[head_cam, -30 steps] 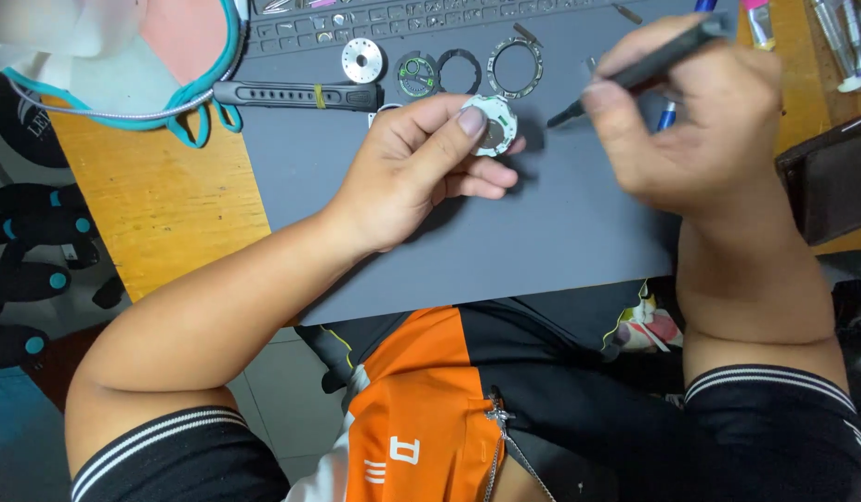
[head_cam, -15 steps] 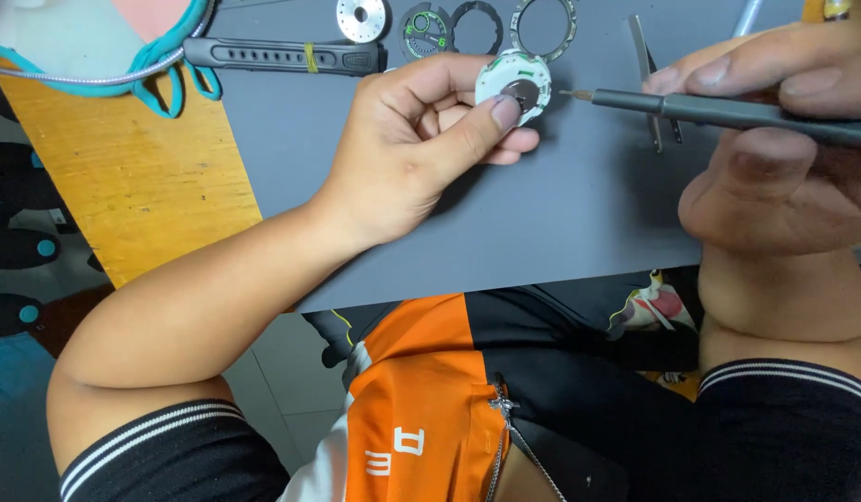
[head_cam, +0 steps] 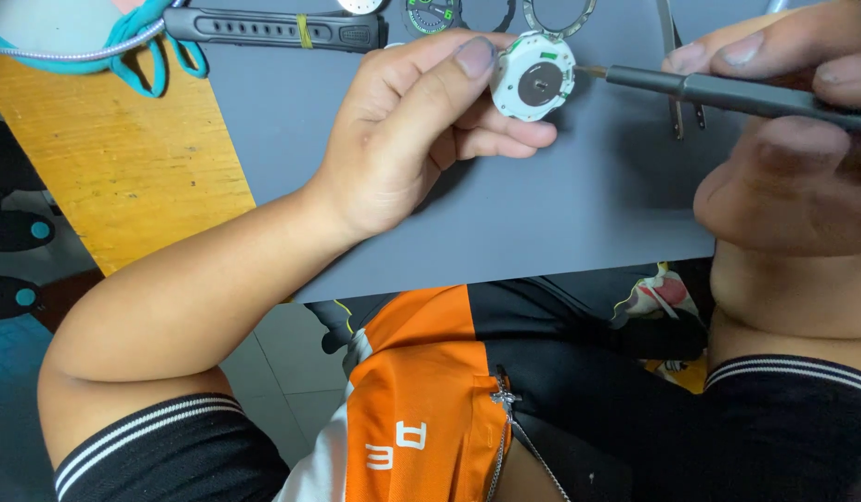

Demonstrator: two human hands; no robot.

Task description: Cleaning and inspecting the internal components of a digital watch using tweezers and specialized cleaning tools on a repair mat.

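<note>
— Head view: what do the left hand (head_cam: 393, 149) fingers grasp?
— A round white watch movement (head_cam: 533, 77), pinched above the grey tabletop (head_cam: 560, 214).
— And the right hand (head_cam: 783, 158)?
— Clenched on a grey screwdriver (head_cam: 728, 91), tip at the movement's edge. Watch parts beyond the fingers are cut off.
</note>
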